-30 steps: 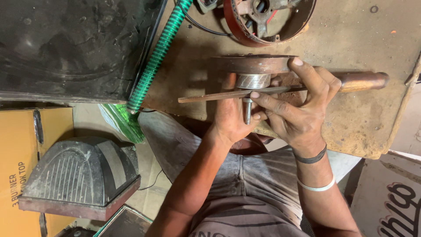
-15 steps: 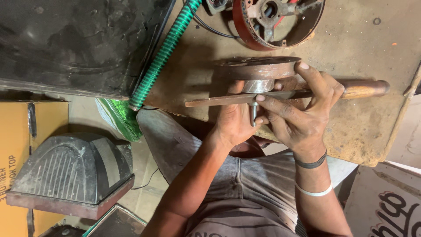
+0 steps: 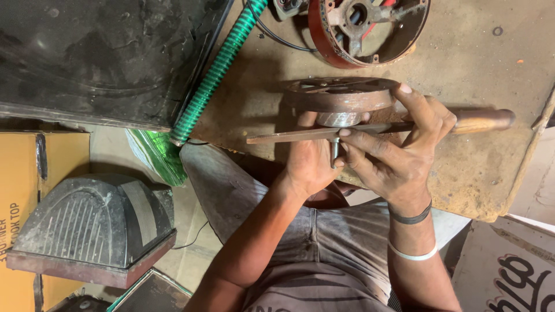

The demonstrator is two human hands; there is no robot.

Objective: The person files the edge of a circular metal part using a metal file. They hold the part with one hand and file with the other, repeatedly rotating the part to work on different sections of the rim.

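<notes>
1. Head view: a person at a worn wooden workbench (image 3: pixel 480 173) steadies a rusty metal wheel (image 3: pixel 341 95) that stands on its short steel shaft (image 3: pixel 334 151) near the bench's front edge.
2. The left hand (image 3: pixel 309 162) is closed around the shaft and the hub (image 3: pixel 338 119) from beneath.
3. The right hand (image 3: pixel 399 144) grips a flat file (image 3: pixel 300 135), fingers pressing the blade against the hub; its wooden handle (image 3: pixel 483 120) juts out past the thumb.
4. The wheel looks heavy, rigid and rough with rust, unlikely to slip; the shaft and rim seem the surest holds.
5. Nearby lie a red drum-shaped part (image 3: pixel 364 29), a green ribbed hose (image 3: pixel 217 72) and a black ribbed cover (image 3: pixel 87 222).
</notes>
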